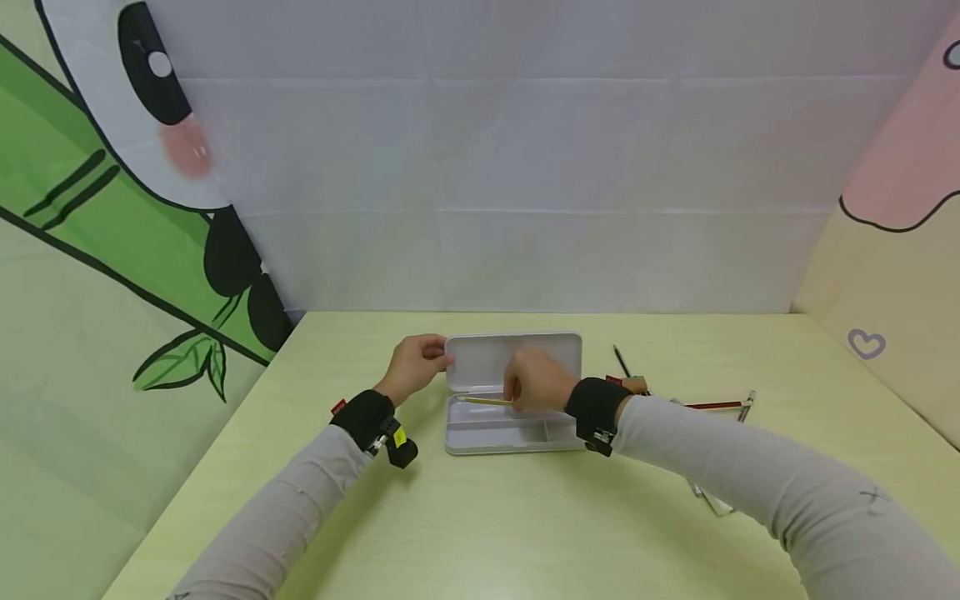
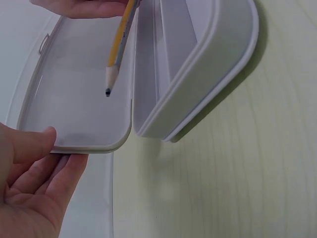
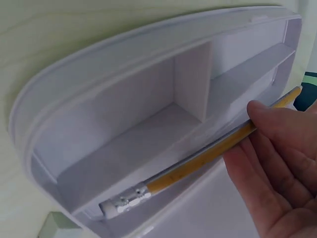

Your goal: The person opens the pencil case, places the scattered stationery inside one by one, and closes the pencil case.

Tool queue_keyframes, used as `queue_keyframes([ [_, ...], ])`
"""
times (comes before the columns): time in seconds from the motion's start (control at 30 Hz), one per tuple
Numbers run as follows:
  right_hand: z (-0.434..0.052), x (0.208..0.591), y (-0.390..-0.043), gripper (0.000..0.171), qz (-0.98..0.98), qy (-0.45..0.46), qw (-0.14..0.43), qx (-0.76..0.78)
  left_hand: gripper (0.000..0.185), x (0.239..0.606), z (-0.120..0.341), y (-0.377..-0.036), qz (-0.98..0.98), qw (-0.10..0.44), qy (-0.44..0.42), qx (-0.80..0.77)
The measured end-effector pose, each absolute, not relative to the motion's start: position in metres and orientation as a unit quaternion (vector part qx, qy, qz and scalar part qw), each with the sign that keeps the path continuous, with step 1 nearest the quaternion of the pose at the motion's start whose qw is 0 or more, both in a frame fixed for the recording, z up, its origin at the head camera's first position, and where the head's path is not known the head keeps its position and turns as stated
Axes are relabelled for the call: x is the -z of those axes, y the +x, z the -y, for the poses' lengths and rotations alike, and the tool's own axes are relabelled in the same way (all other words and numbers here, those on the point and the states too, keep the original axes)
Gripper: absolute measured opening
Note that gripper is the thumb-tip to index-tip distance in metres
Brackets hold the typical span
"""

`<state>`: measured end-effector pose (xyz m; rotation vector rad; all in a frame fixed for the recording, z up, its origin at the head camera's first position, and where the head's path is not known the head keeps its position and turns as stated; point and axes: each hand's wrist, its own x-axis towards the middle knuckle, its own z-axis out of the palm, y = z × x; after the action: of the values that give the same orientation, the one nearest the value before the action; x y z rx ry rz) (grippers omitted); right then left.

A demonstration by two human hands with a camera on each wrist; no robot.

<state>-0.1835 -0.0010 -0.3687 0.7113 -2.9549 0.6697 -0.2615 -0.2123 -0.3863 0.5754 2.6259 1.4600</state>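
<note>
Near the table's (image 1: pixel 525 517) far edge, the right hand (image 1: pixel 536 382) pinches a yellow pencil (image 1: pixel 487 401) over the open pencil case (image 1: pixel 495 433). The left hand (image 1: pixel 412 365) grips its lid (image 1: pixel 517 358). Released crookedly, the pencil could catch on the divider.

— What's hidden by the box (image 1: pixel 514 392)?
— The pencil's (image 1: pixel 486 401) far end, under the right hand (image 1: pixel 536 382).
— And those pens (image 1: pixel 716 406) right of the box?
— Too small to tell apart; a sleeve (image 1: pixel 750 467) covers some.

A pale yellow-green table (image 1: pixel 525 517) fills the lower half of the frame. At right of centre, several loose pens and pencils (image 1: pixel 716 406) lie on it. A white backdrop (image 1: pixel 525 167) stands behind, a panda picture (image 1: pixel 150 125) at upper left.
</note>
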Motion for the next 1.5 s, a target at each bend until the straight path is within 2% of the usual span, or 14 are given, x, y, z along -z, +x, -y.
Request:
queue_keyframes([
  [0.6,-0.016,0.380,-0.207,0.013,0.933,0.304,-0.034,-0.190,0.026,0.384,0.201,-0.269,-0.867,0.033,0.169,-0.468],
  [1.0,-0.016,0.378,-0.209,0.016,0.934,0.305,-0.068,-0.176,0.028,0.384,0.199,-0.270,-0.870,0.038,0.172,-0.460],
  [1.5,-0.021,0.374,-0.206,0.011,0.930,0.321,-0.070,-0.162,0.028,0.384,0.200,-0.266,-0.867,0.037,0.173,-0.465],
])
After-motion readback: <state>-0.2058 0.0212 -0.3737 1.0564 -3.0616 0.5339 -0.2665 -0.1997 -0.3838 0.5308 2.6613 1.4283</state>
